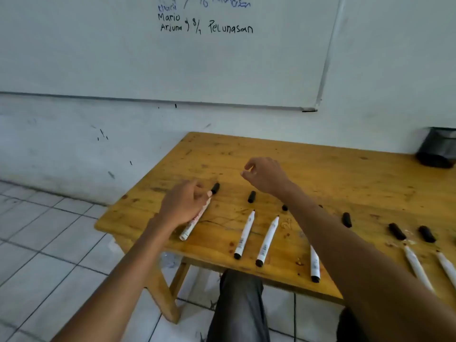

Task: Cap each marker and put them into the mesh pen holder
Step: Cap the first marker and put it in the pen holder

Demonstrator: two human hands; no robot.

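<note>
Left hand (185, 206) grips the leftmost marker (195, 222) near its hidden tip, and its cap (215, 188) lies just beyond. Right hand (265, 176) hovers loosely curled, nothing seen in it. It should take the cap and press it on straight, in line with the barrel. Mesh pen holder (438, 149) is well apart, far right on the table (320, 169).

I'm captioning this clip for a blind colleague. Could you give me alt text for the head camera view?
A person's left hand grips the leftmost white marker on a wooden table, beside a black cap; the empty right hand hovers, fingers loosely curled. More uncapped markers and caps lie in a row; a mesh pen holder stands far right.
</note>
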